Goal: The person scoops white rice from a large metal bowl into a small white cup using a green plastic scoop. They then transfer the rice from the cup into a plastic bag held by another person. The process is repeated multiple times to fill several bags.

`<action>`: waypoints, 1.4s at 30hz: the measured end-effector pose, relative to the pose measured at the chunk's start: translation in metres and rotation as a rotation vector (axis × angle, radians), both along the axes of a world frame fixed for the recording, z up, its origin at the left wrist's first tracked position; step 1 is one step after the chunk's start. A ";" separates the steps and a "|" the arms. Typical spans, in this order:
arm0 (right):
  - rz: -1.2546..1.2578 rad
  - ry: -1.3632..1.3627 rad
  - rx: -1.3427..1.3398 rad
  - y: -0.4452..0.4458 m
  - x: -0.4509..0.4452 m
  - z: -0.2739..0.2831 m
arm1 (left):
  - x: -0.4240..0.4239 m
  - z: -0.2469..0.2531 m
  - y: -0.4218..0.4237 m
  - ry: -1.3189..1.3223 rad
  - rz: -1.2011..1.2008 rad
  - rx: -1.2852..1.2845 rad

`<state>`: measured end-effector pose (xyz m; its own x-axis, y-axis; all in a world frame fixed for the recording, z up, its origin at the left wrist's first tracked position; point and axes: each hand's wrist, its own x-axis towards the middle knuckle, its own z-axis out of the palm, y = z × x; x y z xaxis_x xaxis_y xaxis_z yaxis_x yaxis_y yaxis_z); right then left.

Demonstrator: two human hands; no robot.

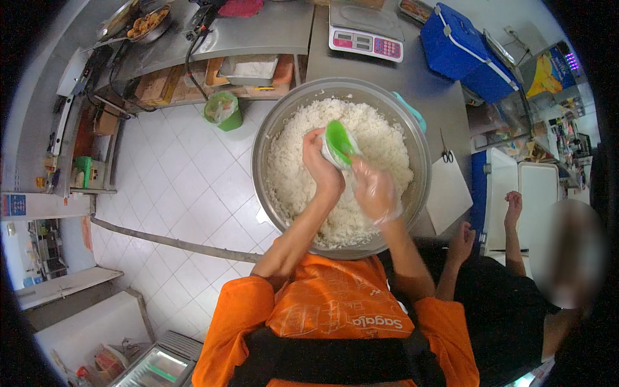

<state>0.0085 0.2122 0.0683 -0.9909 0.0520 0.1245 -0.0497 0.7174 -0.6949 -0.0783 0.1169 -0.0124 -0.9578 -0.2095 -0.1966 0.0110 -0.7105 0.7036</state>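
A large round metal pot [258, 159] full of cooked white rice [300, 193] stands right before me. Over the rice, my left hand [325, 169] cups a small white bowl or cup [329, 151] from its side. In my right hand [377, 191], which wears a clear plastic glove, is a green rice paddle [338, 138]. Its blade lies across the mouth of the white container and hides most of what is inside.
Beyond the pot a digital scale [366, 46] sits on the steel counter [333, 70]. Scissors [448, 155] and a white board [447, 193] lie to the right, near a blue cooler box [452, 43]. Another person's hand [463, 239] is close by. A green bin [231, 121] stands on the floor.
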 end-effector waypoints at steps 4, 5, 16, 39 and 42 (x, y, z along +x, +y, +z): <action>0.011 -0.029 -0.339 0.016 -0.002 0.008 | 0.001 0.026 -0.017 -0.007 0.032 0.196; -0.023 0.022 -0.333 0.008 0.007 -0.003 | -0.002 0.031 -0.017 -0.048 0.002 0.264; 0.252 -0.003 -0.212 0.026 -0.010 -0.014 | 0.014 0.017 -0.060 -0.215 -0.546 0.396; -0.457 -0.367 -1.281 0.009 0.016 -0.078 | 0.073 0.021 -0.014 -0.186 -0.330 0.192; -0.382 -0.290 -2.087 0.026 0.036 -0.052 | 0.106 0.031 0.041 -0.210 -0.244 -0.322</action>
